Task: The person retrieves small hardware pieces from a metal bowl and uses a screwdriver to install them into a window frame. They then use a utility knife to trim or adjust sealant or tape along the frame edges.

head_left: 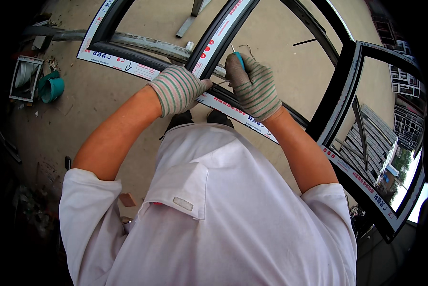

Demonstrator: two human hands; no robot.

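Observation:
A large window frame point(213, 45), black with printed white film on its faces, lies across in front of me. My left hand point(181, 90), in a grey glove with green stripes, is closed over the joint of the middle bar and the near rail. Its fingertips are hidden, so what it pinches does not show. In my right hand point(254, 88), gloved the same way, is a screwdriver point(240, 60) with a teal handle and a thin metal shaft pointing away from me. A thin dark strip point(221, 84) shows between my hands at the near rail.
Another filmed frame point(335, 157) with glass stands at the right, reflecting the surroundings. A grey metal bar point(147, 43) runs under the window frame. On the floor at left are a teal bucket point(51, 89) and a crate-like frame point(25, 78) with a white roll.

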